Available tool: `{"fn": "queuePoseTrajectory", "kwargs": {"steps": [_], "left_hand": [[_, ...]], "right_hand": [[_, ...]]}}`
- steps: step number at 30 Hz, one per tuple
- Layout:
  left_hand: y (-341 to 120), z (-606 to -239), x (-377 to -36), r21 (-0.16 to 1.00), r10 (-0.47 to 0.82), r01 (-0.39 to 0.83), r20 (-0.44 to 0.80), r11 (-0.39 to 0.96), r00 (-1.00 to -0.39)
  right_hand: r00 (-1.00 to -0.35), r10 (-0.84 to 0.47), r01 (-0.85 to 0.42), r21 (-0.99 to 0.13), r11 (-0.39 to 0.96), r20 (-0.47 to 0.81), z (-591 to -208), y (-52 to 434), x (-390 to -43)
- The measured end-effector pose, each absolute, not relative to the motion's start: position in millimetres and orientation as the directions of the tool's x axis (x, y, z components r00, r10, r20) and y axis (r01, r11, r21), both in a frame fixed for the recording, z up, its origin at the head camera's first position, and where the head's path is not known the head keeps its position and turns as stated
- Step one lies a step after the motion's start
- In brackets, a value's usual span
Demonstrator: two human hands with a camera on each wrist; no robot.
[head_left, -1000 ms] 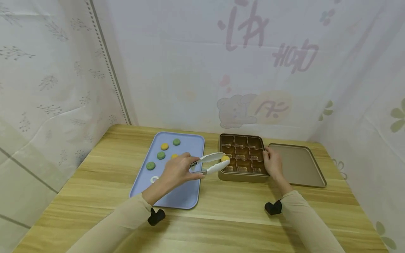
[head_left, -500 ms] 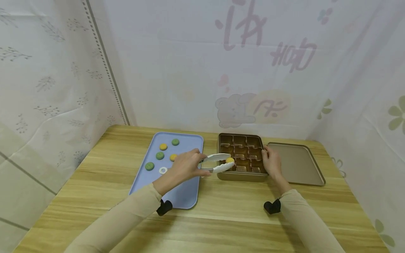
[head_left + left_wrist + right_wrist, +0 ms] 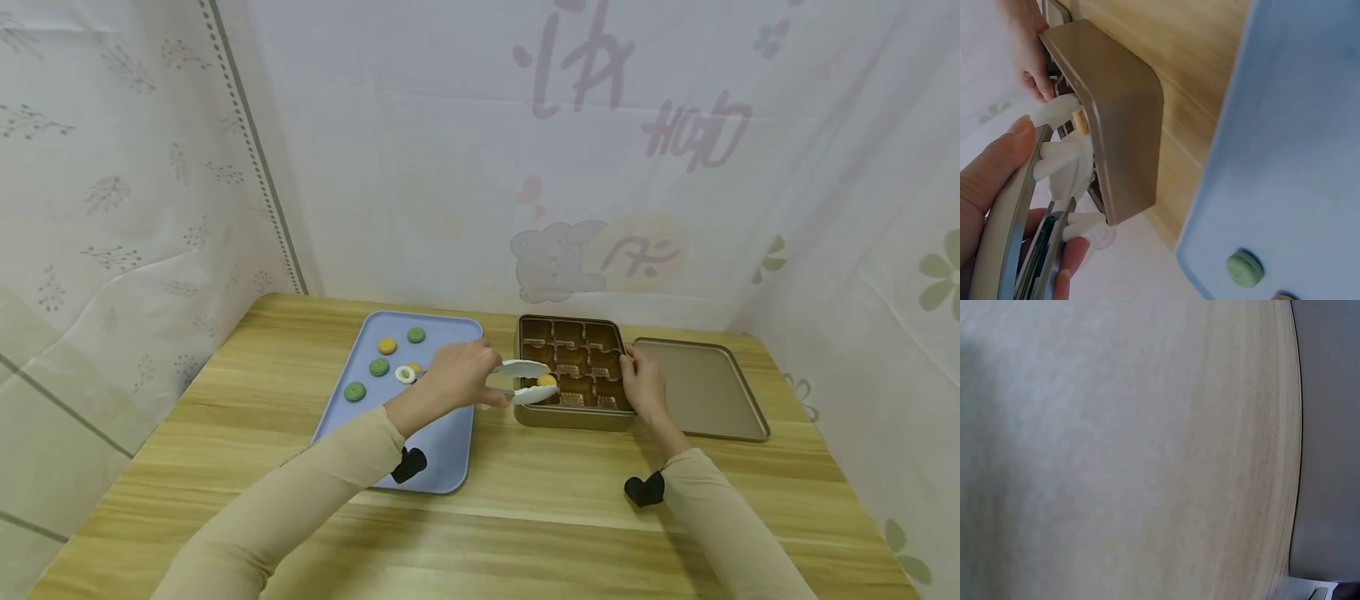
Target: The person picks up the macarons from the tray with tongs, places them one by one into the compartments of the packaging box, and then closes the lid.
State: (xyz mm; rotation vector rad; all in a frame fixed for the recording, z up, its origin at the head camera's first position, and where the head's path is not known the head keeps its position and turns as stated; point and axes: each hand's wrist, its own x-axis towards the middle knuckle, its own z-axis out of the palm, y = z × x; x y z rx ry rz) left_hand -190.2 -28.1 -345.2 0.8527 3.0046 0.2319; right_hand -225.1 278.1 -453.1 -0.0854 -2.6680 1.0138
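My left hand (image 3: pixel 456 377) grips a pair of tongs (image 3: pixel 534 394) with white scalloped tips. Between those tips is a yellow macaron (image 3: pixel 547 381), low over the front-left compartment of a bronze-brown box (image 3: pixel 577 421). The left wrist view shows the macaron (image 3: pixel 1080 122) right at the box's rim, with my thumb (image 3: pixel 997 162) along one tong arm. A brown plastic insert (image 3: pixel 572 358) divides the box into several compartments. My right hand (image 3: pixel 645 387) holds the box by its right side. Only the table and a box wall (image 3: pixel 1335 444) show in the right wrist view.
A blue tray (image 3: pixel 442 471) on the left carries several green macarons (image 3: pixel 355 391) and yellow ones (image 3: pixel 387 346). The tongs' white end ring (image 3: pixel 406 374) hangs over it. The flat box lid (image 3: pixel 708 387) lies right of the box. A printed curtain (image 3: pixel 450 167) rises behind the table.
My left hand has moved right with the tongs, bringing the yellow macaron from the box's left rim to over the front-left compartment. The right hand has stayed on the box.
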Motion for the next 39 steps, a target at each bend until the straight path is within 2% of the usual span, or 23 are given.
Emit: {"fn": "queuePoseTrajectory", "kwargs": {"steps": [8,21,26,31,39], "left_hand": [[-23.4,-339.3,-190.2,0.099,0.515,0.511,-0.015,0.854,-0.857],[-27.0,-346.1,-185.8,0.110,0.502,0.501,0.016,0.859,-0.865],[-30.5,-352.5,-184.1,0.140,0.485,0.486,0.043,0.862,-0.873],[-40.1,-365.4,-178.7,0.221,0.458,0.473,0.118,0.853,-0.881],[-73.6,-382.5,-159.8,0.338,0.353,0.403,0.201,0.850,-0.914]], "right_hand": [[-0.949,0.153,-0.066,-0.650,0.757,0.275,-455.1,279.4,-226.1],[-0.952,0.151,-0.065,-0.656,0.752,0.268,-455.3,278.9,-224.0],[-0.950,0.151,-0.068,-0.653,0.754,0.274,-455.6,279.2,-223.3],[-0.952,0.149,-0.065,-0.655,0.753,0.266,-455.5,279.8,-224.0],[-0.958,0.152,-0.052,-0.666,0.744,0.245,-453.7,279.4,-223.8]]}}
